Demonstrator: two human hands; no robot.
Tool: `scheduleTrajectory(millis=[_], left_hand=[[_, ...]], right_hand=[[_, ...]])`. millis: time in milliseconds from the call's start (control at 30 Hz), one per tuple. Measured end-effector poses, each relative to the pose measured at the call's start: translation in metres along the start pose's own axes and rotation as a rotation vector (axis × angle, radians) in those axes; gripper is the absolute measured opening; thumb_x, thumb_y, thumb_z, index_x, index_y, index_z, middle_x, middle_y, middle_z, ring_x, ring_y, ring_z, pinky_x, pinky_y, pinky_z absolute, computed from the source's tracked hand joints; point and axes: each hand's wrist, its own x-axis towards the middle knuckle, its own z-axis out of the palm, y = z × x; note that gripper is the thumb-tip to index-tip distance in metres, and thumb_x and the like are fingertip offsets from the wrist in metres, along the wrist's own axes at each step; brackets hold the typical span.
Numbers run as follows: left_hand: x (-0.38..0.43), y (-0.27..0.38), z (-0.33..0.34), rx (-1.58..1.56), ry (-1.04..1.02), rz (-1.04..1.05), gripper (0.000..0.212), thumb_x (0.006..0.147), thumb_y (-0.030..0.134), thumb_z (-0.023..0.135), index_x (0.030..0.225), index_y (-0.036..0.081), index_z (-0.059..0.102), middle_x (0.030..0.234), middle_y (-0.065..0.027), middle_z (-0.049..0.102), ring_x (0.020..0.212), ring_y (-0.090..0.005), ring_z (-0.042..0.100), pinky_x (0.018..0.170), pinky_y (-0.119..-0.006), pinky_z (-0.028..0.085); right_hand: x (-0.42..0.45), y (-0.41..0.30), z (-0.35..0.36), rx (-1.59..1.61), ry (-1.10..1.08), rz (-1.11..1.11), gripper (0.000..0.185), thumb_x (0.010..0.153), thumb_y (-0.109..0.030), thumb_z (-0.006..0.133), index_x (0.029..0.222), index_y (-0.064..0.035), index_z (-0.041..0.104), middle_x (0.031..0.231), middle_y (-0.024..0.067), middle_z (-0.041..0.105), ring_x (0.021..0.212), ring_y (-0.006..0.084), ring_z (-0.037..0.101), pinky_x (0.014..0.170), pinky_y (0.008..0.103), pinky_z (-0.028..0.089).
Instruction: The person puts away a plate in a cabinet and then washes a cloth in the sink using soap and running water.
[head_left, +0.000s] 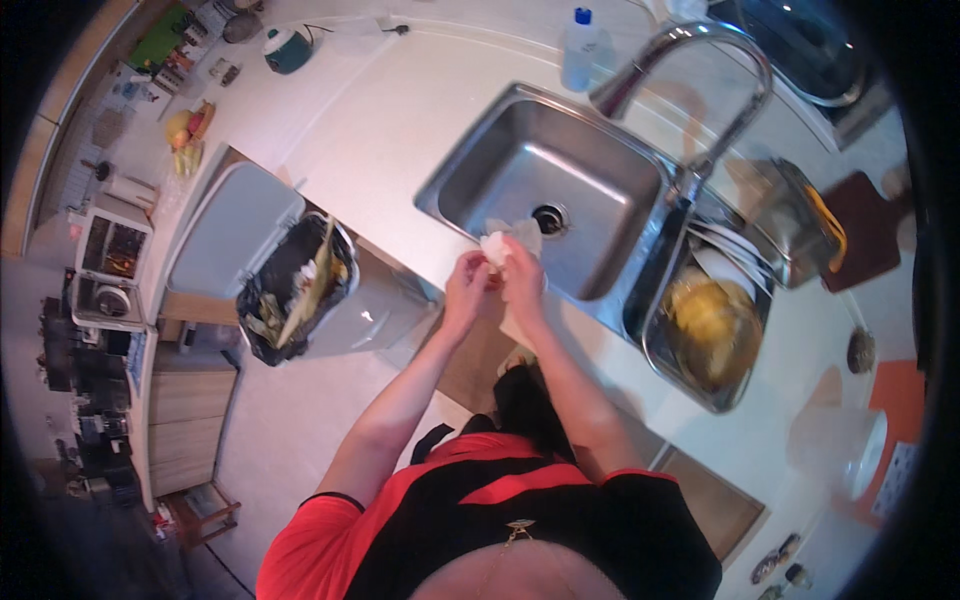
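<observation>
My right hand (523, 279) is closed on a thin white cloth or paper (495, 246), part of which hangs below the hand. Close beside it on the left, my left hand (468, 285) has its fingers bent at the edge of the same white material; whether it grips it is unclear. Both hands are over the front edge of the counter, by the near rim of a stainless-steel sink (480, 165). The drain opening (550, 218) lies just beyond them. A tall chrome faucet (731, 45) arches over the sink's far right side.
An open bin lined with a black bag (259, 352) stands left, holding husk-like scraps; its grey lid (232, 229) is raised. White plates (724, 268) and a bowl with something yellow (709, 322) fill the small right basin. A blue-capped bottle (579, 56) stands behind the sink.
</observation>
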Motion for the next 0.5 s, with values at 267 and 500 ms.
scheduleTrajectory(millis=[267, 500], left_hand=[[0.148, 0.048, 0.03, -0.268, -0.01, -0.318, 0.037, 0.085, 0.022, 0.06, 0.113, 0.002, 0.048, 0.098, -0.0084, 0.057, 0.084, -0.016, 0.058, 0.078, -0.03, 0.047], [0.244, 0.035, 0.014, -0.393, 0.08, -0.255, 0.009, 0.08, 0.006, 0.059, 0.086, 0.008, 0.051, 0.076, -0.0013, 0.056, 0.068, -0.0119, 0.055, 0.061, -0.025, 0.047]], right_hand=[[0.148, 0.031, -0.031, 1.277, -0.18, 0.553, 0.038, 0.082, -0.003, 0.045, 0.121, -0.0034, 0.045, 0.114, 0.0137, 0.053, 0.106, 0.0288, 0.052, 0.091, 0.0404, 0.043], [0.196, 0.082, -0.065, 1.065, -0.033, 0.526, 0.019, 0.078, 0.0, 0.047, 0.096, -0.0001, 0.049, 0.103, 0.0162, 0.055, 0.106, 0.0305, 0.052, 0.095, 0.0448, 0.041]])
